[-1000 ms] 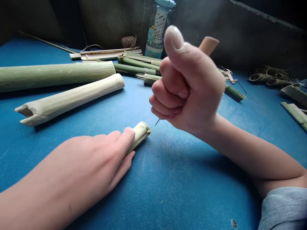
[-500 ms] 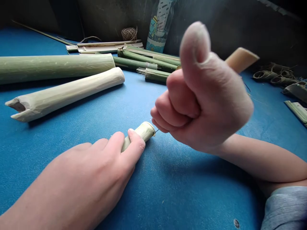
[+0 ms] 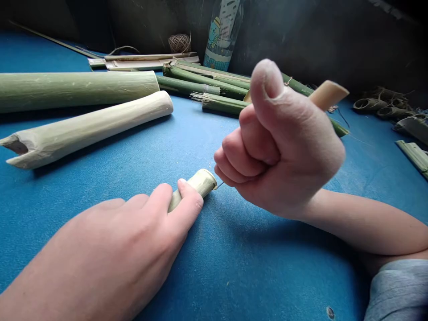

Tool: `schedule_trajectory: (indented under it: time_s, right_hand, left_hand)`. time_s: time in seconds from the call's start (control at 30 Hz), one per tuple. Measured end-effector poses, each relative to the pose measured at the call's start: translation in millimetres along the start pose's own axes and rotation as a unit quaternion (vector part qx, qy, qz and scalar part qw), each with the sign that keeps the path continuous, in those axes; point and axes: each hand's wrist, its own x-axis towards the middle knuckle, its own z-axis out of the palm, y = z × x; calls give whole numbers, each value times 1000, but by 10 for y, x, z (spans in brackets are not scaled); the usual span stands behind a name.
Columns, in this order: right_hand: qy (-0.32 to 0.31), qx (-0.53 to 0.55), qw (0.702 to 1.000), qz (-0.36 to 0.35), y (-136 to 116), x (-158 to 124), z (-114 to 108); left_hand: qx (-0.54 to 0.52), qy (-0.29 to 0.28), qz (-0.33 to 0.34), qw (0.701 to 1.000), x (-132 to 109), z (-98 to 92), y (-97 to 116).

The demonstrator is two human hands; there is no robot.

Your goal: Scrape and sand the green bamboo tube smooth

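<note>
Pale green bamboo stub [image 3: 200,183], shaved smooth

On my feed, the left hand [image 3: 100,245] and the right hand [image 3: 284,156] are bare, with thick, short fingers. The right thumb [image 3: 267,80] ends in a pale, rounded nail. The right forearm [image 3: 361,223] runs bare into a soft grey-blue sleeve [image 3: 397,290] with a rumpled cuff.
</note>
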Motion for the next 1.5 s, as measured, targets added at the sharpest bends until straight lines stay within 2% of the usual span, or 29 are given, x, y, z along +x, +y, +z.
schedule_trajectory:
  time_s: [0.07, 0.23, 0.33, 0.43, 0.6, 0.8, 0.97, 1.1, 1.27, 1.5]
  right_hand:
    - [4, 3, 1000, 2, -2, -8, -2]
    - [-42, -11, 999, 6, -9, -16, -23]
    - [-16, 15, 1000, 1, 47, 4, -12]
    - [-7, 34, 999, 28, 120, 31, -7]
    - [10, 66, 995, 78, 170, 25, -27]
    - [1, 61, 994, 96, 256, 39, -63]
    - [-5, 20, 997, 72, 325, 58, -77]
    - [-41, 54, 994, 81, 202, 17, -83]
    - [-64, 24, 998, 0, 55, -60, -100]
    - [-8, 4, 1000, -13, 152, -91, -85]
  left_hand:
    - [7, 0, 0, 1000, -7, 9, -5]
    - [10, -12, 13, 1000, -18, 66, -13]
    - [0, -3, 27, 1000, -24, 86, -22]
    - [25, 1, 34, 999, -10, 9, 20]
    - [86, -71, 37, 993, 46, -222, 167]
    - [106, -72, 39, 991, 40, -229, 195]
    - [112, -63, 42, 991, 56, -219, 172]
    - [95, -54, 39, 993, 66, -236, 153]
    - [54, -63, 20, 996, 80, -233, 126]
    - [79, -76, 27, 994, 50, -242, 170]
